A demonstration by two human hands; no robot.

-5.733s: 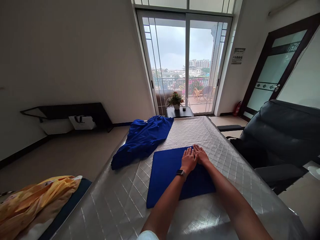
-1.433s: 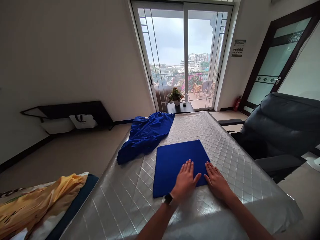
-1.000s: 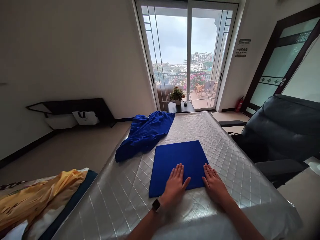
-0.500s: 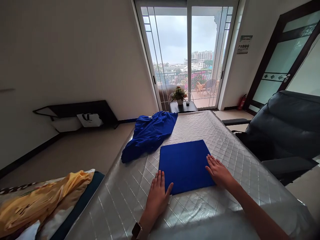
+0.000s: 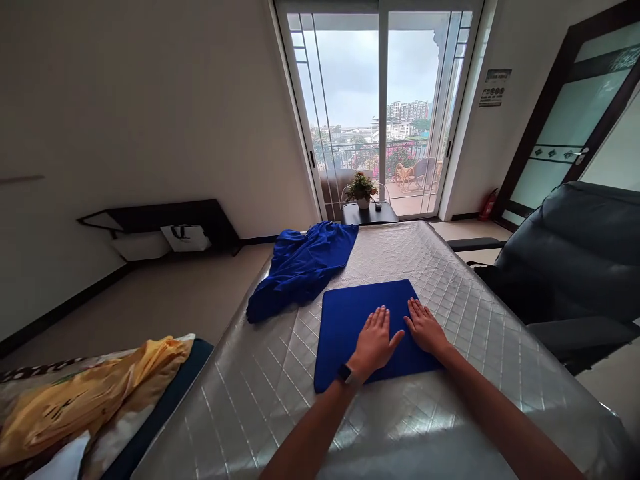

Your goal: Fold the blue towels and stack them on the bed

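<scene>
A folded blue cloth lies as a flat square on the shiny quilted mattress. My left hand rests flat on its near middle, fingers stretched out, with a watch on the wrist. Close beside it, my right hand lies flat and open on the cloth's right part. A second blue cloth lies crumpled at the mattress's far left edge, out of reach of both hands.
A black armchair stands close to the mattress's right side. A small dark table with a potted plant stands past the far end, before glass balcony doors. Yellow bedding lies at the lower left. A low dark shelf runs along the left wall.
Half a second ago my hands lay at the cloth's left and right edges. Both have slid inward and now rest side by side on its middle.
</scene>
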